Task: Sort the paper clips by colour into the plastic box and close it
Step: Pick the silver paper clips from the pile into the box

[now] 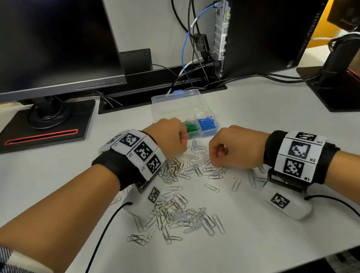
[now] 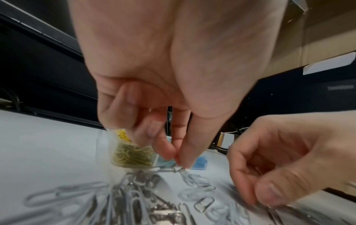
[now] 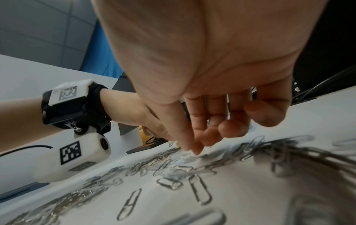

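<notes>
The coloured clips are already sorted: green paper clips (image 1: 192, 127) and blue paper clips (image 1: 207, 124) lie in neighbouring compartments of the clear plastic box (image 1: 178, 105), and the left wrist view shows yellow paper clips (image 2: 131, 153) in another compartment. The box stands open on the tabletop (image 1: 253, 112), just beyond both hands, its lid (image 1: 176, 100) thrown back with a blue latch (image 1: 178, 92) at the far edge.

The step in hand looks like the last colour. Only silver paper clips (image 1: 177, 210) remain loose, scattered and tangled in a wide heap between the wrists.

The left hand (image 1: 169, 138) hovers low at the near edge of the box; its thumb and forefinger fingertips (image 2: 185, 158) pinch the end of a silver clip that seems hooked to others in a short chain (image 2: 167, 169). The right hand (image 1: 233, 148) is close beside it, fingers curled downward with the tips (image 3: 194, 148) meeting at the heap. Whether they actually hold a clip I cannot tell, as the view is blurred there.

The next move probably calls for freeing the linked clips from each other, or lifting them as a bunch, then carrying them over the near wall into a free compartment. I cannot see which one is free, since the left hand hides that part of the box. Much of the heap remains, so closing the lid is some way off.
</notes>
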`<move>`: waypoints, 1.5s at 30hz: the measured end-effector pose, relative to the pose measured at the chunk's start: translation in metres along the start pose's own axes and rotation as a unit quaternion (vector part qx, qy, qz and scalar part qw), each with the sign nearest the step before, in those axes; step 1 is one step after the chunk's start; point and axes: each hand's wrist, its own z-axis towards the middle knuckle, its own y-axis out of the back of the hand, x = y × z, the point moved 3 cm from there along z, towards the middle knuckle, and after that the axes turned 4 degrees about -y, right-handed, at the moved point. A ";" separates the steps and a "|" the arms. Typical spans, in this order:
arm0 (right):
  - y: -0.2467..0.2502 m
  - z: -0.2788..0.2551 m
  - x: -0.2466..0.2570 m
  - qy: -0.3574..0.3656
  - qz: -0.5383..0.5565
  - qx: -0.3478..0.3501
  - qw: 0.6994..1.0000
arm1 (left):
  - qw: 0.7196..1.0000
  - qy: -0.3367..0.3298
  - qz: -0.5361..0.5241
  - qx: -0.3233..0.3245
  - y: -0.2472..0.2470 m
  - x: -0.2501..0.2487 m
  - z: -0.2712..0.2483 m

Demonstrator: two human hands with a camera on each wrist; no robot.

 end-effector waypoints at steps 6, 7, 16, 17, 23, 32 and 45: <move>-0.003 0.003 0.006 0.021 0.010 0.021 1.000 | 0.999 -0.001 -0.037 0.010 0.007 0.006 -0.005; -0.003 0.003 0.007 0.025 0.008 0.023 0.999 | 0.999 0.001 -0.038 0.008 0.007 0.007 -0.005; -0.006 0.000 0.006 0.023 -0.017 0.038 0.999 | 0.988 0.011 -0.154 0.019 0.007 0.009 -0.007; -0.005 -0.001 0.005 0.021 -0.014 0.033 0.999 | 0.987 0.010 -0.159 0.020 0.007 0.009 -0.007; -0.003 -0.002 0.006 0.015 -0.008 0.021 1.000 | 0.990 -0.004 -0.136 0.025 0.007 0.007 -0.006; -0.006 0.003 0.009 0.024 -0.021 0.036 0.999 | 1.000 -0.001 0.001 -0.013 -0.003 -0.004 0.004; 0.019 -0.011 -0.040 -0.060 0.405 -0.044 0.911 | 0.994 -0.099 0.008 -0.036 -0.017 -0.020 0.013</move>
